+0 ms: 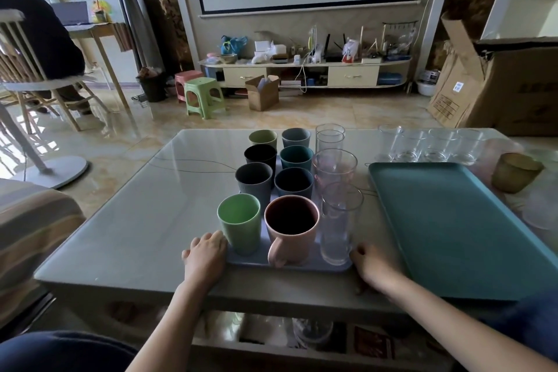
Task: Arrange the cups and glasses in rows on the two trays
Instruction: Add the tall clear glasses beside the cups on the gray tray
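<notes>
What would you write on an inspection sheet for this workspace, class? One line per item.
Surface: glossy table.
Job's things: grey tray filled, three rows of cups and glasses; teal tray bare; four glasses and amber cup beside it.
Clutter: nothing seen.
Grippers: left hand and right hand at the grey tray's near corners.
Cables: thin wire across the table.
Surroundings: stools, boxes, TV stand.

Both forearms are bare to the elbow; the left hand [205, 254] and right hand [373, 266] wear no gloves, rings or watch; dark blue fabric [60, 350] covers the lap.
</notes>
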